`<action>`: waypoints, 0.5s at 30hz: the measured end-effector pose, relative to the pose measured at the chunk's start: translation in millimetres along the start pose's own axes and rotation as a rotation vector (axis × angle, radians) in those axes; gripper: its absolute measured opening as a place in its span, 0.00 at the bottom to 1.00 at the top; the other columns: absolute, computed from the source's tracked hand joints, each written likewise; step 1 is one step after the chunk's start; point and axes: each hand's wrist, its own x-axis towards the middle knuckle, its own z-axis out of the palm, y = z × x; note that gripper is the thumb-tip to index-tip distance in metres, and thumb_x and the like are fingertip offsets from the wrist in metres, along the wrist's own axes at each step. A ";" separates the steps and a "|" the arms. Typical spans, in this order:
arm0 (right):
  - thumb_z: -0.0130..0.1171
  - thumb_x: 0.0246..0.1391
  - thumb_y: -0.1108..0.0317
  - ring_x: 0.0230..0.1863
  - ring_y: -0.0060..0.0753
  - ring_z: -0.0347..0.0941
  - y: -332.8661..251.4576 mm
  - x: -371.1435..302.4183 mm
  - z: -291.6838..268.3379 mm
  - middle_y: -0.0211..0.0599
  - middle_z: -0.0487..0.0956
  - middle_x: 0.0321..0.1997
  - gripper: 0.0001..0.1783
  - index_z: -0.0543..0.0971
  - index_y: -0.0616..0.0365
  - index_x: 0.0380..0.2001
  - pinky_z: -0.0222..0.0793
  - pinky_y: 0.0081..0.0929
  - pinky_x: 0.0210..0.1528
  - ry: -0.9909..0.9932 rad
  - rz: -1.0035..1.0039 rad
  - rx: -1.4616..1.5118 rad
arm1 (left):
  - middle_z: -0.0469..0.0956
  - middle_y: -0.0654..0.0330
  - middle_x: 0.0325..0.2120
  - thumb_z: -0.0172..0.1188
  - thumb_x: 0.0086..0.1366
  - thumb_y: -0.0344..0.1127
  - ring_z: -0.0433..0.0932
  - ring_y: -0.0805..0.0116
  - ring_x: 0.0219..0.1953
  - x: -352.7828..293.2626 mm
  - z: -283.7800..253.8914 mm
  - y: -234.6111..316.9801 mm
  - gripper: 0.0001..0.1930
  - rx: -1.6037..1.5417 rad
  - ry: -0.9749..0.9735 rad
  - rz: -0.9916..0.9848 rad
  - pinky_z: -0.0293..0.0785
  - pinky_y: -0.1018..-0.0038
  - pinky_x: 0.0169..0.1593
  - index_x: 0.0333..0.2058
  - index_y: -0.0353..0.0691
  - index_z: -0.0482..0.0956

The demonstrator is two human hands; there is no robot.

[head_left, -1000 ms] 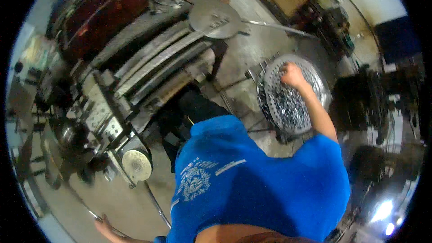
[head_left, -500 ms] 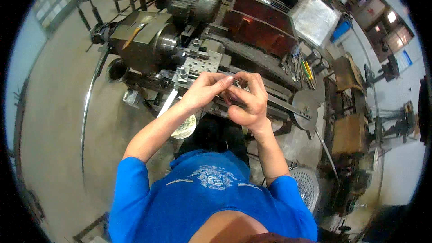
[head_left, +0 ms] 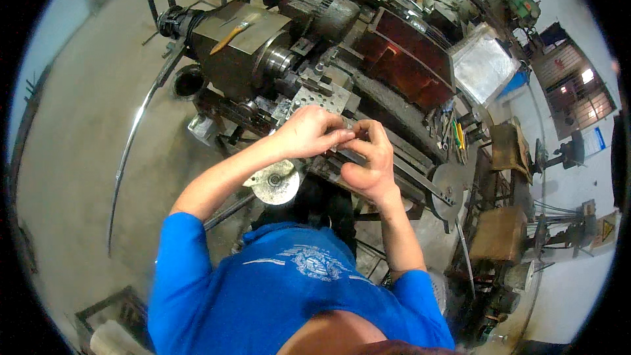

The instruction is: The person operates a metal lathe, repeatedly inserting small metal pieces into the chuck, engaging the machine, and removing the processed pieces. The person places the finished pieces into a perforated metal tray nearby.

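Note:
Over the bed of a metal lathe, my left hand and my right hand meet fingertip to fingertip. Both have their thumbs and fingers pinched together. Whatever lies between them is too small or too covered to make out. Just beyond my left hand is the lathe's carriage plate, dotted with holes. Farther left sits the shiny round chuck. A pale handwheel shows below my left wrist.
A wooden-handled brush lies on the headstock. Behind the bed stand a motor and a rusty red metal box. Several hand tools lie at the right, near a round disc. A long bent rod reaches over the floor at left.
The view has shifted, so the lathe appears farther right and the handwheel shows more fully. My left hand has turned its back more upward. Both hands stay together at the fingertips.

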 end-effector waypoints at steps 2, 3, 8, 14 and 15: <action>0.54 0.19 0.68 0.38 0.46 0.66 0.7 5.1 -3.7 0.45 0.70 0.37 0.17 0.75 0.58 0.22 0.64 0.33 0.38 -0.086 -0.055 0.022 | 0.71 0.58 0.11 0.53 0.56 0.42 0.71 0.72 0.16 0.6 -7.4 -1.8 0.16 0.214 -0.016 0.071 0.66 0.75 0.21 0.20 0.33 0.74; 0.54 0.19 0.68 0.37 0.46 0.67 1.1 7.6 -3.9 0.45 0.70 0.37 0.17 0.76 0.58 0.22 0.64 0.33 0.38 -0.109 -0.062 0.037 | 0.70 0.58 0.10 0.52 0.57 0.42 0.71 0.72 0.15 0.6 -10.5 -1.3 0.16 0.210 -0.030 0.060 0.66 0.75 0.21 0.20 0.34 0.74; 0.53 0.21 0.71 0.36 0.46 0.68 -0.9 20.6 -2.2 0.46 0.72 0.36 0.17 0.76 0.59 0.25 0.65 0.32 0.38 -0.166 -0.081 0.084 | 0.70 0.54 0.10 0.50 0.56 0.49 0.71 0.60 0.16 -2.0 -25.9 1.9 0.20 -0.087 -0.081 -0.156 0.66 0.69 0.22 0.17 0.37 0.75; 0.53 0.24 0.71 0.36 0.46 0.70 -0.7 43.7 7.6 0.46 0.73 0.37 0.16 0.77 0.58 0.26 0.66 0.32 0.38 -0.271 -0.002 0.199 | 0.70 0.61 0.10 0.50 0.59 0.43 0.70 0.76 0.14 -7.7 -44.9 -13.9 0.18 -0.103 -0.087 -0.136 0.66 0.79 0.19 0.19 0.33 0.73; 0.53 0.24 0.71 0.36 0.46 0.70 0.2 48.1 11.6 0.46 0.73 0.36 0.16 0.77 0.57 0.26 0.66 0.32 0.38 -0.280 0.008 0.183 | 0.70 0.61 0.10 0.50 0.59 0.44 0.70 0.76 0.14 -9.1 -48.4 -14.6 0.18 -0.149 -0.080 -0.176 0.66 0.79 0.19 0.19 0.33 0.74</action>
